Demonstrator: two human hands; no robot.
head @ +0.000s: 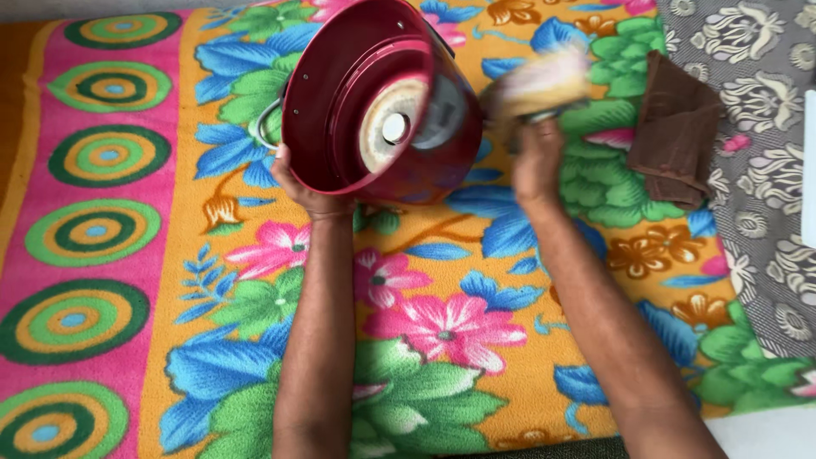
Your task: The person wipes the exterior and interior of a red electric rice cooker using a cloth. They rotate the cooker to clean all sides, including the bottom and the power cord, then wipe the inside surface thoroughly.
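Forearms reach over floral blanket (476,340); left hand (297,183) grasps tilted maroon pot (340,93), open mouth facing right hand (535,161), clenched on blurred cloth (544,81) just beside it.

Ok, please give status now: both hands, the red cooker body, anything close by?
Left hand grips red cooker body, tilted, underside facing camera. Right hand holds pale cloth, blurred, beside it. Brown folded cloth lies apart on blanket.
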